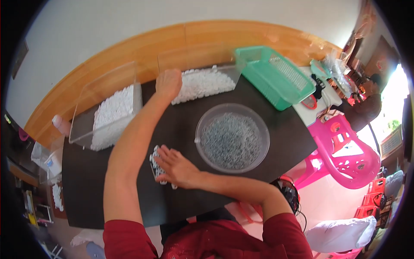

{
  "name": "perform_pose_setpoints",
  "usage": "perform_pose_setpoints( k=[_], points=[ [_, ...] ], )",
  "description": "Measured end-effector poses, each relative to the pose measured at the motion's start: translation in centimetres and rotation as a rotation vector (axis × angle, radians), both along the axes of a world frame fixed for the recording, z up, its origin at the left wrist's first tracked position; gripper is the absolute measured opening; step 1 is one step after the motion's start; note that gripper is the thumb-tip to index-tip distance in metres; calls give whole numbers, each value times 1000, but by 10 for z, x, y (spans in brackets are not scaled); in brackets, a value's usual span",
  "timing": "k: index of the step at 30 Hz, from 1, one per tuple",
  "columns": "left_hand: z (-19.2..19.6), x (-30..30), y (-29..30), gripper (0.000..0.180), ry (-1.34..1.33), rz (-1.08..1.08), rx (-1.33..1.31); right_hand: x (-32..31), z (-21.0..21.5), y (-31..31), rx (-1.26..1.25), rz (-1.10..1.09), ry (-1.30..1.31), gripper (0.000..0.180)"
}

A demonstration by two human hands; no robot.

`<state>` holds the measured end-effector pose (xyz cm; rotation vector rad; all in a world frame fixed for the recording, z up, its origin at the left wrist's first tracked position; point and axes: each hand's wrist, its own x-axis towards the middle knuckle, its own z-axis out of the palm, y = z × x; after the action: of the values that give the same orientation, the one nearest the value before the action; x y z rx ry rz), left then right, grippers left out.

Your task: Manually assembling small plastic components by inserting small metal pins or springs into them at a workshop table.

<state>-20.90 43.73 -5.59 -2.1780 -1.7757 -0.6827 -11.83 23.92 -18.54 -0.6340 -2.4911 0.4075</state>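
Observation:
My left hand (169, 84) is closed at the near left edge of a clear bin (238, 77) of small white plastic pieces (205, 84). Whatever its fingers hold, if anything, is hidden. Lower down, my right hand (179, 169) lies palm down with fingers stretched out, over a small cluster of white pieces (155, 166) on the dark table (181, 207). Some of these look hook-shaped; the fingers cover part of the cluster. Right of that hand stands a round translucent bowl (197, 140) full of thin grey metal pins (233, 140), like small nails.
Another clear bin (79, 125) with white pieces stands at the left. A green plastic basket (286, 101) sits at the far right corner, beside a cluttered white surface (308, 114). A pink plastic chair (345, 159) is by the table's right edge. A person (366, 108) is farther right.

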Motion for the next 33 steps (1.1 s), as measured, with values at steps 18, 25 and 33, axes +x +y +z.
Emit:
perform_pose_setpoints(
  k=[18, 25, 33],
  points=[
    [-86, -165, -245, 31, -240, -192, -85, 45, 18, -24, 37, -260, -96, 67],
    [-106, -161, -278, 46, -371, -178, -241, 46, 42, -39, 129, -188, -52, 53],
    [-85, -56, -193, 24, -290, -546, -62, 112, 60, -45, 484, -514, -221, 23]
  ],
)
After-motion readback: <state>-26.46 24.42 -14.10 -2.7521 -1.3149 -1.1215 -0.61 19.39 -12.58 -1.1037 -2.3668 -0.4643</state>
